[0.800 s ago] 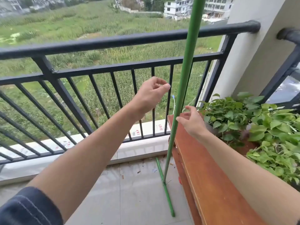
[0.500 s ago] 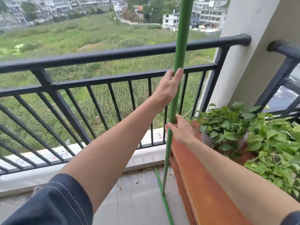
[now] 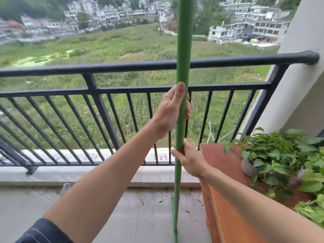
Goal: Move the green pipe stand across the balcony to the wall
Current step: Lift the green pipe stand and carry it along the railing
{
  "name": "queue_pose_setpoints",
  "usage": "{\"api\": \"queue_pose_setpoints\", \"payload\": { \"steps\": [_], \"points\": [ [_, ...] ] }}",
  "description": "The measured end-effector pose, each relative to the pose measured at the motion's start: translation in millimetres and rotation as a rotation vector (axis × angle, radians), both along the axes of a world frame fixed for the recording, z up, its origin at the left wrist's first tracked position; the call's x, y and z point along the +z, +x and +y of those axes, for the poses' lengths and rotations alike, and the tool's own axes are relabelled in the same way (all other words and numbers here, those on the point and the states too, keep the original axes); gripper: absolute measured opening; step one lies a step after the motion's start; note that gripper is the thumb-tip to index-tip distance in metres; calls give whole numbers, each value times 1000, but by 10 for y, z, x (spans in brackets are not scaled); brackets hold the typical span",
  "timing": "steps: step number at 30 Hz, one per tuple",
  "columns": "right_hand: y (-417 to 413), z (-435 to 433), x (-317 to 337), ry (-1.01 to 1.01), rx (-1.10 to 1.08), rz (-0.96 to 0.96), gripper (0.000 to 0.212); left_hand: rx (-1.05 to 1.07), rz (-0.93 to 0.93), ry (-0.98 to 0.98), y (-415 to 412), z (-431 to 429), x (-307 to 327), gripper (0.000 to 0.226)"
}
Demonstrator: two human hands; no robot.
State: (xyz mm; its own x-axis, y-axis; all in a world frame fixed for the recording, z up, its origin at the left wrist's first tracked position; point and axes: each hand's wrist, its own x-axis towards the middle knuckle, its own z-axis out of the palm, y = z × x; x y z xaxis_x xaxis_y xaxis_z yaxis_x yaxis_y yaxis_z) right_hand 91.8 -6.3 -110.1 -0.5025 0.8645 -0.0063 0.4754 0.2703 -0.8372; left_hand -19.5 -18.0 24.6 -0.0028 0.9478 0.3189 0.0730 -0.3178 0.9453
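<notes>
The green pipe stand (image 3: pixel 183 50) rises almost upright through the middle of the view, from the balcony floor to beyond the top edge. A thin green foot bar lies on the tiles at its base. My left hand (image 3: pixel 171 109) is wrapped around the pole at mid height, thumb pointing up along it. My right hand (image 3: pixel 190 159) grips the same pole lower down, just beside the brown bench. The pale wall (image 3: pixel 301 81) stands at the far right.
A black metal railing (image 3: pixel 122 67) runs across the balcony's outer edge. A brown wooden bench (image 3: pixel 226 172) with leafy potted plants (image 3: pixel 273 155) sits on the right, close to the pole. Small debris dots the grey tiles (image 3: pixel 140 216).
Both hands went from open and reaching to closed around the pole. The pole now stands more upright and the camera has tilted up.
</notes>
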Motion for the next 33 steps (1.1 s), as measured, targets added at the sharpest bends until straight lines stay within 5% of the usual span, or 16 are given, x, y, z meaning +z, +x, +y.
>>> {"api": "queue_pose_setpoints", "payload": {
  "steps": [33],
  "points": [
    [-3908, -1285, -3, 57, 789, 179, 17, 838, -94, -35, -3404, -1888, 103, 64]
  ]
}}
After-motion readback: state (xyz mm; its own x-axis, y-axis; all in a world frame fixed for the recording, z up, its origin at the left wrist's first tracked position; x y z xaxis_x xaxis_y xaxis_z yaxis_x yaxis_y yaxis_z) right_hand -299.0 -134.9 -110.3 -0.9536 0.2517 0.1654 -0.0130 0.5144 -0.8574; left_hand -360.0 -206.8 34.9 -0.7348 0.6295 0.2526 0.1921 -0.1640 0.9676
